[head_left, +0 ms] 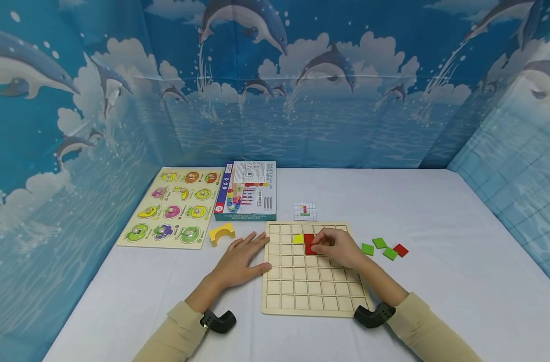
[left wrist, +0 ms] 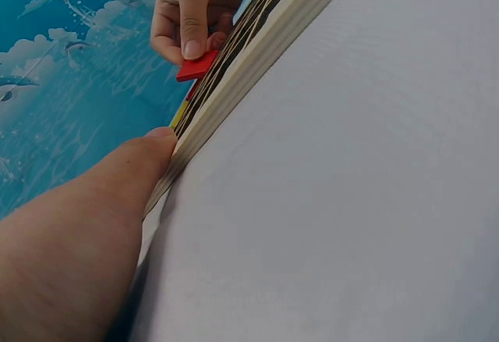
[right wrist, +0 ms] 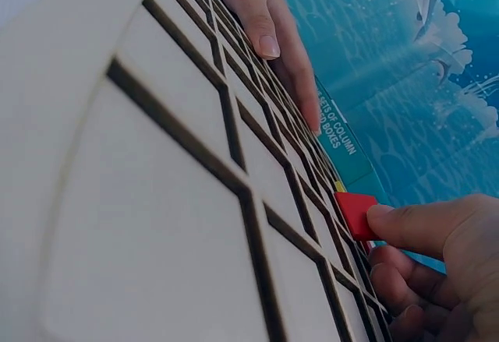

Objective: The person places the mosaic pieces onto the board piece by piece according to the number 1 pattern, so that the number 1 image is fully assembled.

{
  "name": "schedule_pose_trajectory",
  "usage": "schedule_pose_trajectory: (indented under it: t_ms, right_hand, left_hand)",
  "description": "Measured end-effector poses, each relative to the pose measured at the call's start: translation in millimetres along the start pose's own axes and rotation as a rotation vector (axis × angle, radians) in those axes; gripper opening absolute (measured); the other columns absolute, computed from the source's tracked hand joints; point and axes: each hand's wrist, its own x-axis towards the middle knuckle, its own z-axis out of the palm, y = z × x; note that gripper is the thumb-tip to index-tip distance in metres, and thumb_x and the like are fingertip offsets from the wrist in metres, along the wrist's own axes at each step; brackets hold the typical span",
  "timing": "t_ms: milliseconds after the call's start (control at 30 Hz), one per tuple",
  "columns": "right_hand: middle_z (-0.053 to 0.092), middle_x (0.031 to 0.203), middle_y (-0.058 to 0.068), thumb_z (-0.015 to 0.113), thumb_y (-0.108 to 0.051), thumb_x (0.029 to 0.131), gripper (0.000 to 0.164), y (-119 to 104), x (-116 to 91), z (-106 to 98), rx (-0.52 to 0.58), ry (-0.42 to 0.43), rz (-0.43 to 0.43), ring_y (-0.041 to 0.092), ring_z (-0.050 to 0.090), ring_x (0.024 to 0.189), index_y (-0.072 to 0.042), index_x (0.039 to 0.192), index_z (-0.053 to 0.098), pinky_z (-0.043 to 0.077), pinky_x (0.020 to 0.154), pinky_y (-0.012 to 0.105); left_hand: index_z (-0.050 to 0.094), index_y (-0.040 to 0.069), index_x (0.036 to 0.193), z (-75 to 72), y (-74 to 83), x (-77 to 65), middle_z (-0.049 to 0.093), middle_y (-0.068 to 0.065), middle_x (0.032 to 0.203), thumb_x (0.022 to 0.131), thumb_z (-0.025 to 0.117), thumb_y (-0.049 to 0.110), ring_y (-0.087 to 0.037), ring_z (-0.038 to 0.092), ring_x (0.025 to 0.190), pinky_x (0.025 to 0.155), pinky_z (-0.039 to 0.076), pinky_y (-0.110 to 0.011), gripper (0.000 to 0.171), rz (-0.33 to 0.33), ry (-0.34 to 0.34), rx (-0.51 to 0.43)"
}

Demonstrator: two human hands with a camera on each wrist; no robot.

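A wooden grid board lies on the table. My right hand pinches a red square tile between thumb and fingers; in the left wrist view that tile is tilted above the grid. Just beyond it, another red tile sits in a square, beside a yellow piece with a curved edge. My left hand lies with fingers spread, its fingertips and thumb touching the board's left edge. Behind the board is a small card printed with a coloured grid pattern.
Several green tiles and a red tile lie right of the board. A yellow arch block stands near my left fingers. Farther back are a fruit puzzle board and a beaded-boxes carton.
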Motion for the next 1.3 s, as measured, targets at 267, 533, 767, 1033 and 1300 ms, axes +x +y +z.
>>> schedule_pose_trajectory:
  t_ms: [267,533,767,1033,1300]
  right_hand:
    - [0.062,0.078,-0.003,0.073,-0.016,0.089,0.005,2.6,0.3,1.4,-0.019,-0.003,-0.001,0.017,0.056,0.07,-0.013,0.091,0.07,0.047,0.061,0.028]
    - [0.062,0.075,-0.003,0.072,-0.015,0.09,0.006,5.6,-0.2,3.2,-0.037,-0.009,-0.029,0.016,0.055,0.067,-0.011,0.086,0.071,0.046,0.059,0.027]
    - [0.062,0.074,-0.003,0.072,-0.014,0.09,0.005,4.8,-0.6,3.7,-0.038,-0.01,-0.011,0.015,0.054,0.066,-0.012,0.085,0.071,0.046,0.058,0.027]
    - [0.061,0.074,-0.003,0.072,-0.014,0.09,0.005,4.9,-1.1,3.9,-0.028,-0.009,-0.016,0.016,0.054,0.066,-0.011,0.086,0.071,0.045,0.058,0.027]
    - [0.062,0.075,-0.002,0.071,-0.015,0.09,0.006,4.6,-1.0,2.9,-0.03,-0.009,-0.009,0.015,0.055,0.067,-0.011,0.086,0.071,0.046,0.058,0.028]
  left_hand:
    - [0.035,0.018,0.153,-0.4,0.5,-0.1,0.027,0.005,0.158,0.094,0.05,0.06,-0.019,0.017,0.147,0.116,0.013,-0.047,0.074,0.0,0.0,-0.002]
    - [0.035,0.017,0.153,-1.5,1.4,-0.7,0.028,0.004,0.158,0.094,0.051,0.059,-0.02,0.018,0.147,0.116,0.013,-0.047,0.074,0.001,0.002,-0.016]
    - [0.035,0.017,0.153,-2.1,2.3,-0.8,0.028,0.004,0.158,0.094,0.051,0.058,-0.02,0.018,0.147,0.116,0.013,-0.047,0.073,0.0,0.001,-0.015]
    - [0.035,0.018,0.153,-2.2,2.8,-1.5,0.028,0.004,0.158,0.094,0.051,0.059,-0.02,0.018,0.147,0.116,0.013,-0.046,0.073,-0.001,0.002,-0.011]
    - [0.035,0.018,0.153,-2.3,3.0,-1.1,0.028,0.004,0.158,0.094,0.051,0.059,-0.019,0.018,0.147,0.116,0.013,-0.046,0.073,-0.001,0.002,-0.014]
